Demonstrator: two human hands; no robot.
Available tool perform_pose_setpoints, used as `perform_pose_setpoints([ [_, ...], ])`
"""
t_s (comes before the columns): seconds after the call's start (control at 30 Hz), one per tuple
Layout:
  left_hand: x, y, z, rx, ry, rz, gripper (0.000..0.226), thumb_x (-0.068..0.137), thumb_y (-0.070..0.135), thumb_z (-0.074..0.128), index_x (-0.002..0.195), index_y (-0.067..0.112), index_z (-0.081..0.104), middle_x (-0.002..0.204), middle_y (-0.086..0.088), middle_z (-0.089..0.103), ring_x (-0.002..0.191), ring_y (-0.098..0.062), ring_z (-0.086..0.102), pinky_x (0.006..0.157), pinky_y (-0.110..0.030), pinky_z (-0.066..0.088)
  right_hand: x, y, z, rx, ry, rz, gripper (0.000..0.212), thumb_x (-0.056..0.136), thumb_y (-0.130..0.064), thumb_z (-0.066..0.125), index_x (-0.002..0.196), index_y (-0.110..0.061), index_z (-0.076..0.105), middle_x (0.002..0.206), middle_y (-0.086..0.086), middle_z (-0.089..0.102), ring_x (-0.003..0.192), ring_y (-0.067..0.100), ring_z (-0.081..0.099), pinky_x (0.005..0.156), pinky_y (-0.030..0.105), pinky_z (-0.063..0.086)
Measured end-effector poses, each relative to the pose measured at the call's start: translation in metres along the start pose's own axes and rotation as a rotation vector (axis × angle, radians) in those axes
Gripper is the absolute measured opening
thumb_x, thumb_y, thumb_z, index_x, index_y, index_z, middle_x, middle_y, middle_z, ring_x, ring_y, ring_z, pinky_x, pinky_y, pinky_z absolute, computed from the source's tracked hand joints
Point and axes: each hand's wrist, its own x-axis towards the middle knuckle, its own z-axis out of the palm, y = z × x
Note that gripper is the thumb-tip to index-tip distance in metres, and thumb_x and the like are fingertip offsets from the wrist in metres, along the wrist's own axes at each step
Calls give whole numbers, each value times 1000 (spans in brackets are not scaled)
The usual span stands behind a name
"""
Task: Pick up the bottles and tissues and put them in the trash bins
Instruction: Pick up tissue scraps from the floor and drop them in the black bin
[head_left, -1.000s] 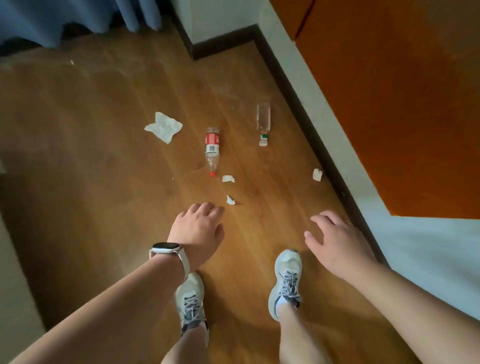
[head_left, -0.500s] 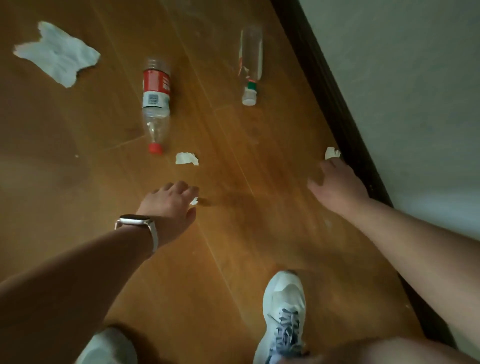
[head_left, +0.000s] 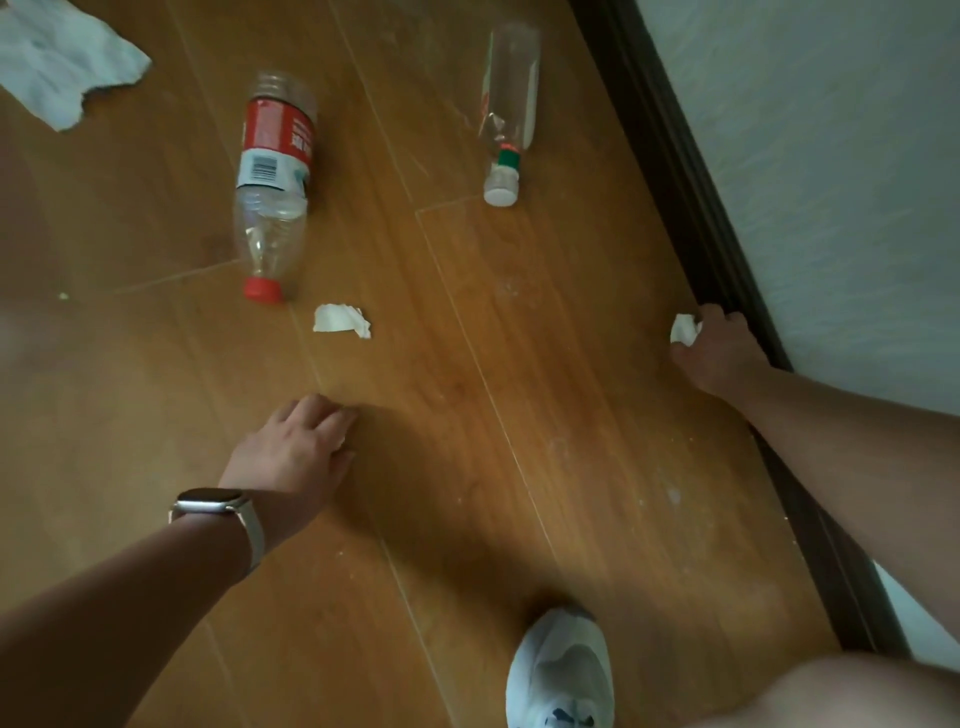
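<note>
A head-worn camera looks down at a wooden floor (head_left: 571, 415), closer than half a second ago: both bottles and the scraps now fill more of the frame.

The left hand (head_left: 296, 452), with a watch (head_left: 213, 504) on its wrist, is pressed low on the floor at centre left, fingers curled together over a small tissue scrap. Only a sliver of white shows between the fingers, so whether the scrap is truly pinched cannot be told. Earlier the scrap still peeked out beside the fingertips; now the hand covers it.

The right hand (head_left: 722, 353), at the right edge beside the dark baseboard (head_left: 691, 208), has closed its thumb and fingers on a crumpled tissue (head_left: 684, 329). Earlier that tissue lay just beyond the fingertips, untouched.

A clear bottle with a red label (head_left: 272, 176) lies on its side in the upper left centre, red cap pointing toward the viewer. Just beside the cap, to its lower right, lies another scrap (head_left: 340, 319). A second clear bottle with a white cap (head_left: 509, 104) lies at upper centre right, near the baseboard. A large flat tissue (head_left: 57, 67) sits in the upper left corner, partly cut off.

One white shoe (head_left: 561, 670) shows at the bottom centre; the other shoe, seen earlier at lower left, is out of frame. No bins are in view.
</note>
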Motion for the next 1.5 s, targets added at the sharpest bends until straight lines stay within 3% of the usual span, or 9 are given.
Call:
perform_pose_setpoints([
  [0.2, 18, 2, -2, -77, 67, -30, 15, 83, 13, 69, 98, 13, 71, 93, -12, 64, 83, -38, 60, 63, -42, 54, 11, 3, 12, 103, -4, -28, 61, 90, -31, 62, 139, -4, 38, 132, 24, 47, 115, 39, 51, 95, 45, 46],
  [0.4, 15, 0, -5, -186, 58, -49, 21, 79, 6, 74, 99, 11, 72, 97, -10, 64, 82, -36, 63, 69, -40, 53, 1, -10, 8, 190, 85, -141, 45, 91, -17, 61, 133, -4, 50, 126, 22, 54, 111, 36, 55, 93, 41, 45],
  [0.53, 14, -3, -11, -218, 68, -29, 15, 79, -2, 69, 83, 12, 73, 89, -8, 64, 70, -34, 65, 63, -36, 53, -11, -30, 0, 250, 137, -244, 40, 92, -16, 62, 129, -3, 54, 121, 18, 60, 109, 32, 57, 89, 34, 44],
  [0.6, 15, -2, -19, -215, 78, -47, 11, 83, 2, 67, 83, 12, 73, 90, -9, 65, 72, -35, 65, 63, -35, 51, -20, -46, -7, 255, 152, -304, 36, 90, -18, 63, 124, -5, 57, 113, 16, 62, 103, 30, 60, 84, 33, 45],
  [0.7, 16, 4, -39, -218, 104, -93, 11, 87, 9, 64, 91, 13, 74, 98, -9, 66, 80, -35, 65, 65, -31, 45, -45, -72, -22, 239, 145, -384, 35, 89, -19, 63, 122, -7, 58, 108, 12, 63, 96, 27, 60, 83, 43, 51],
  [0.77, 9, 10, -58, -257, 130, -130, 13, 89, 12, 62, 94, 15, 73, 102, -6, 66, 85, -33, 65, 66, -29, 42, -70, -91, -34, 243, 123, -425, 34, 90, -20, 63, 123, -11, 58, 105, 6, 61, 92, 22, 60, 78, 38, 50],
  [1.0, -58, 34, -156, -408, 217, -157, 12, 86, 16, 63, 94, 21, 70, 90, 0, 67, 84, -24, 61, 68, -28, 41, -200, -150, -83, 389, -48, -345, 29, 89, -29, 63, 117, -33, 55, 96, -17, 59, 81, 5, 60, 70, 31, 55],
  [1.23, -148, 51, -297, -469, 312, -187, 11, 84, 15, 65, 92, 21, 69, 86, 7, 64, 78, -16, 58, 69, -28, 45, -341, -204, -173, 466, 23, -466, 30, 85, -17, 65, 114, -21, 60, 108, -8, 53, 84, 10, 53, 64, 12, 41],
  [1.5, -255, 65, -477, -527, 404, -263, 13, 82, 11, 66, 92, 19, 70, 86, 12, 63, 76, -15, 59, 69, -27, 48, -476, -247, -342, 439, 4, -571, 30, 84, -18, 65, 113, -21, 59, 112, -6, 54, 89, 13, 55, 76, 33, 53],
])
